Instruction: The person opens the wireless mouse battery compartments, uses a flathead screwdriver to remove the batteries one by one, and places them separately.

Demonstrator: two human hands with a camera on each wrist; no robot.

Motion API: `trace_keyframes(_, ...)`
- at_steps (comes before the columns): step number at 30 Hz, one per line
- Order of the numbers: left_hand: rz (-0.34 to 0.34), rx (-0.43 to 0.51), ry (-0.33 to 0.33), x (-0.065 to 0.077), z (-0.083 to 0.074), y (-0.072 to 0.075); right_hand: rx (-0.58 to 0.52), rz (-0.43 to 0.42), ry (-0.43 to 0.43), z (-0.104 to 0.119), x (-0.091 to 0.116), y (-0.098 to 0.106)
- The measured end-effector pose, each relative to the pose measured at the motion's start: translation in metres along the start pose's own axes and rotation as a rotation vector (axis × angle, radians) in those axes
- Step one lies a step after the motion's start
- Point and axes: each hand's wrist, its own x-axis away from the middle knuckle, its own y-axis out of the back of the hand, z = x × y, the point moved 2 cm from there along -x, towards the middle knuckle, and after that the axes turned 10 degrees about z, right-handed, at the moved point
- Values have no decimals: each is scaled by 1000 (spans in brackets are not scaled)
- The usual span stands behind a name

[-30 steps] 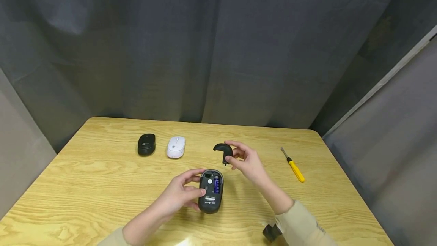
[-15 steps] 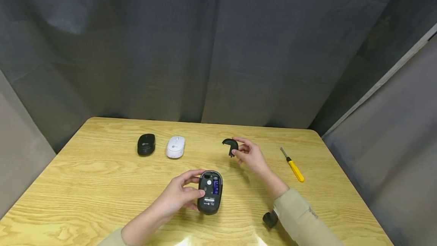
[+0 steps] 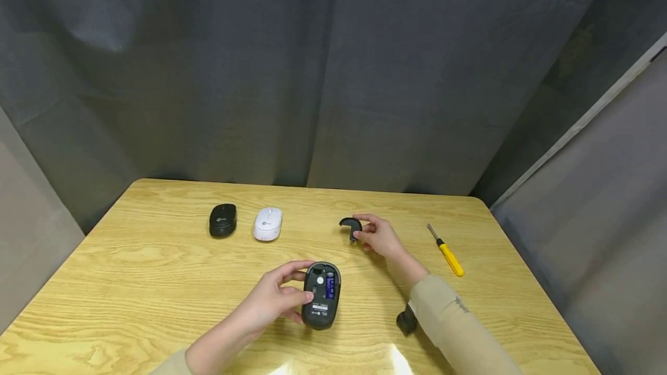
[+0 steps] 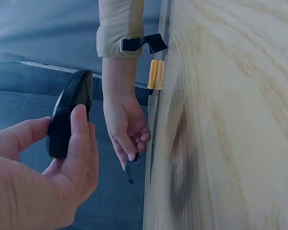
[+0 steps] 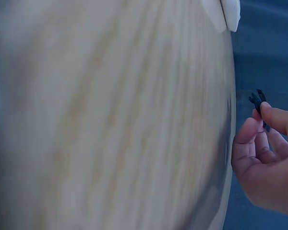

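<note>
My left hand (image 3: 276, 294) grips a black computer mouse (image 3: 319, 320) by its sides, underside facing up. A blue battery (image 3: 330, 286) lies in its uncovered compartment, beside a white round spot. In the left wrist view the mouse (image 4: 67, 112) is held up off the wooden table, between thumb and fingers. Farther back, my right hand (image 3: 379, 237) pinches a curved black battery cover (image 3: 351, 224) between thumb and fingers. The right wrist view shows that cover (image 5: 259, 103) edge-on at the fingertips, with the hand (image 5: 271, 158) close to the table surface.
At the back left of the wooden table (image 3: 156, 282) sit a black mouse (image 3: 223, 220) and a white mouse (image 3: 268, 224). A yellow-handled screwdriver (image 3: 449, 256) lies at the right. The wrist camera (image 3: 406, 321) sticks out from the right sleeve. A grey curtain (image 3: 312, 74) hangs behind.
My right hand has carried the battery cover slightly to the right, first away from the mouse, then down toward the table. The left hand and its mouse have stayed nearly still.
</note>
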Motion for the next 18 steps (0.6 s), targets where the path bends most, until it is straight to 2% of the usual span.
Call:
trace_keyframes(9, 5, -1, -7, 0, -1, -1, 55, 16, -48, -9, -12, 3)
trace_keyframes(18, 20, 4, -1, -1, 0, -2, 310, -4, -49, -3, -16, 3)
